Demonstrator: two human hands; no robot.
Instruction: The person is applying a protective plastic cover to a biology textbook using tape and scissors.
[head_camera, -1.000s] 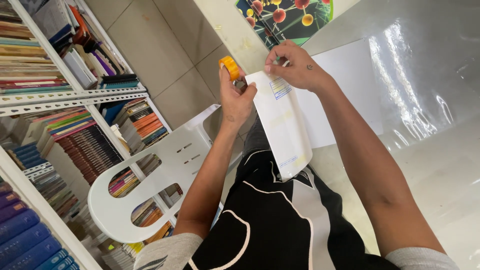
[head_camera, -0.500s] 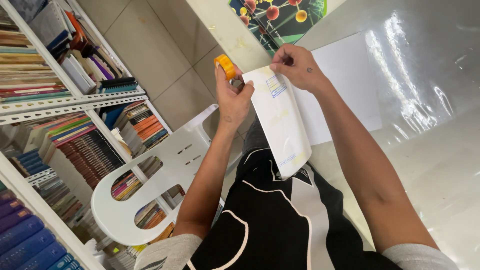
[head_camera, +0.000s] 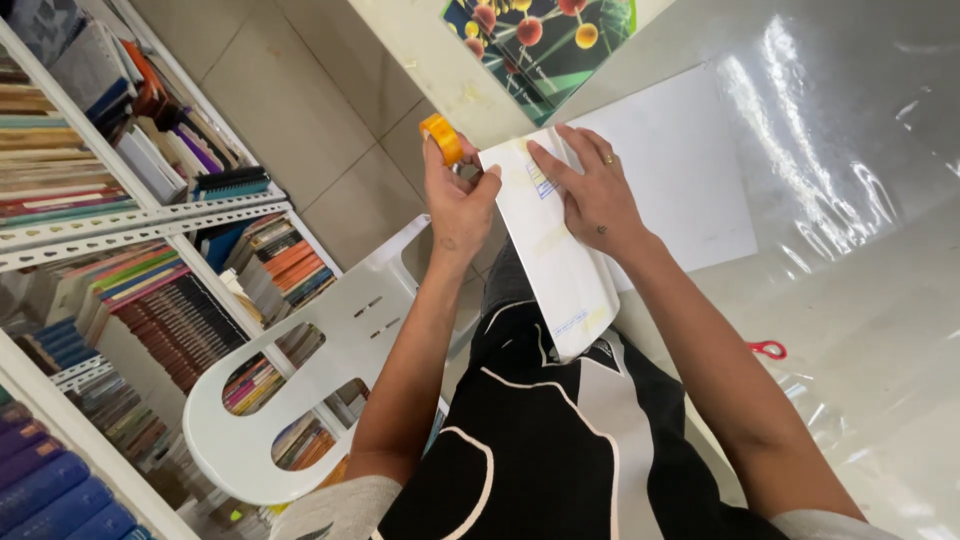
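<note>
Since the earlier frame, our right hand (head_camera: 592, 192) has slid from gripping the top edge to lying flat on the face of the white paper-wrapped book (head_camera: 553, 248), and our left hand (head_camera: 458, 198) has drawn in tighter against the book's left edge.

We are holding the book above our lap, just off the near edge of the tabletop (head_camera: 860, 300), its top end pointing toward twelve o'clock. Our right fingers (head_camera: 548, 163) are spreading out and pressing down on the wrapping. Our left hand is pinching the small orange roll of adhesive tape (head_camera: 441, 138) between thumb and forefinger at eleven o'clock of the book, while its other fingers are bracing the book's edge.

We judge the wrapping to be largely on: white paper is already covering the whole visible face. Whether any tape is already fixed, we cannot tell.

On the tabletop at one o'clock, a white sheet of paper (head_camera: 680, 180) is lying under clear plastic film (head_camera: 830, 130). At four o'clock, a red scissors handle (head_camera: 768, 349) is showing.
</note>
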